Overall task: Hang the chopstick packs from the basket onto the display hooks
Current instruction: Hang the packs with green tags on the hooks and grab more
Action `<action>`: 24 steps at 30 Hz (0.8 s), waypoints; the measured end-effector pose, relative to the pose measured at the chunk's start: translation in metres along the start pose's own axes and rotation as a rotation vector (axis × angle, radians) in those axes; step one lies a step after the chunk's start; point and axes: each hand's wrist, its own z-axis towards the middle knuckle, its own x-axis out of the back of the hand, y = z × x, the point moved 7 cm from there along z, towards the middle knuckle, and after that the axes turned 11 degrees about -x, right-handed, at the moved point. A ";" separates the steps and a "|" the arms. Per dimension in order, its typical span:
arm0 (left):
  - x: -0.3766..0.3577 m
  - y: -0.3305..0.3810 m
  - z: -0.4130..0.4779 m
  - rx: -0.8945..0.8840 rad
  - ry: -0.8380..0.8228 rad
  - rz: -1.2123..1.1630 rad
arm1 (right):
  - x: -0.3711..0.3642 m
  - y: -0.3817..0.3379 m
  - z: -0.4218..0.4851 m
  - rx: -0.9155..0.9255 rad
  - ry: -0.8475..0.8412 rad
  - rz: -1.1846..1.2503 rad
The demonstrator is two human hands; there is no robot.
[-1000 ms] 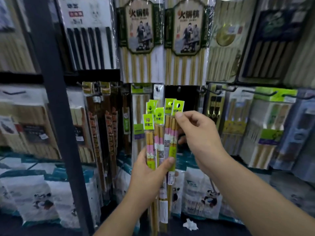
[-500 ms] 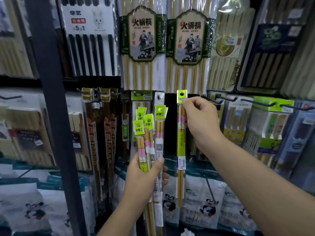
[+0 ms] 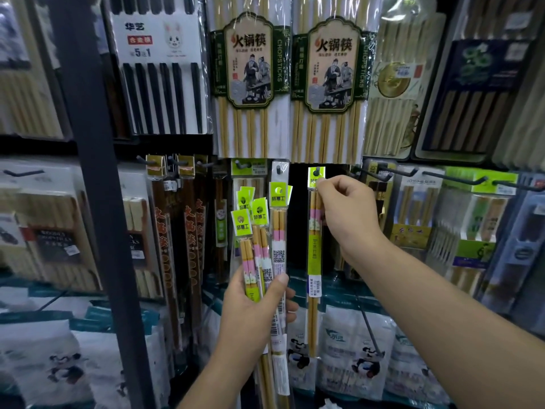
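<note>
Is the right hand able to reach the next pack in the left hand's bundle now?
Probably yes, once free: the right hand pinches the hanging pack at its hook, while the bundle in the left hand stands close beside, nothing between.

Counting packs and hands
Two hands are showing; four green-tagged packs [image 3: 259,231] are sitting in one, one single pack [image 3: 315,246] is hanging.

Two large hot-pot chopstick packs [image 3: 250,84] with green labels hung side by side on the upper rail, beside a white pack of black chopsticks [image 3: 160,69]. A dark upright post [image 3: 97,202] stood left; panda-printed bags [image 3: 354,349] lay below.
</note>
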 end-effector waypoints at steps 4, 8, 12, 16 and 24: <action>-0.002 0.001 0.000 -0.022 -0.008 0.023 | 0.000 0.012 0.006 -0.079 0.005 -0.058; -0.004 0.004 0.001 -0.049 -0.036 0.035 | 0.005 0.020 0.002 -0.118 -0.003 -0.082; -0.004 0.005 0.001 -0.076 -0.024 0.033 | 0.012 0.015 -0.013 -0.019 0.068 -0.113; -0.004 0.005 0.000 -0.079 -0.021 0.031 | -0.006 0.010 -0.034 0.051 -0.103 -0.107; -0.003 0.007 -0.003 -0.107 -0.044 0.046 | -0.013 0.010 -0.040 -0.020 -0.159 -0.041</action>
